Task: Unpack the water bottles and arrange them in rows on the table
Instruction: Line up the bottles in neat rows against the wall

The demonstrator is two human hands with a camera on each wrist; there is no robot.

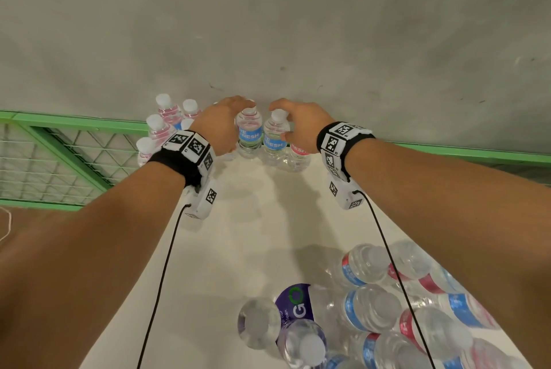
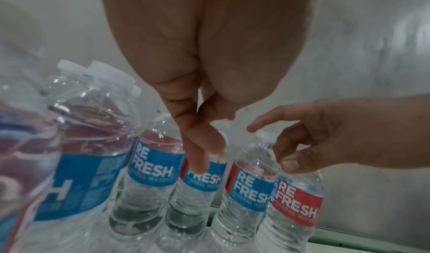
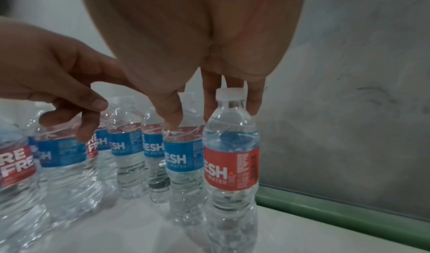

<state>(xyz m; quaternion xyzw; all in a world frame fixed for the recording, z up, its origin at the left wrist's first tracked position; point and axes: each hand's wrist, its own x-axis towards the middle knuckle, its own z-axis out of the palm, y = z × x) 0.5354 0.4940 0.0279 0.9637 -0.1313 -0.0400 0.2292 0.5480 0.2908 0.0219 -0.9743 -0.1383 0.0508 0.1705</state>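
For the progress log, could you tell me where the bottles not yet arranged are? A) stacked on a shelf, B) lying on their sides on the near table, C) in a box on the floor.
B: the unarranged bottles lie on their sides on the table's near part.

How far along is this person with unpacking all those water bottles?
Partly done. A group of upright bottles already stands at the table's far edge. The left hand and right hand are over the newest bottles there. Still left: the packed bottles lying in plastic wrap near the person.
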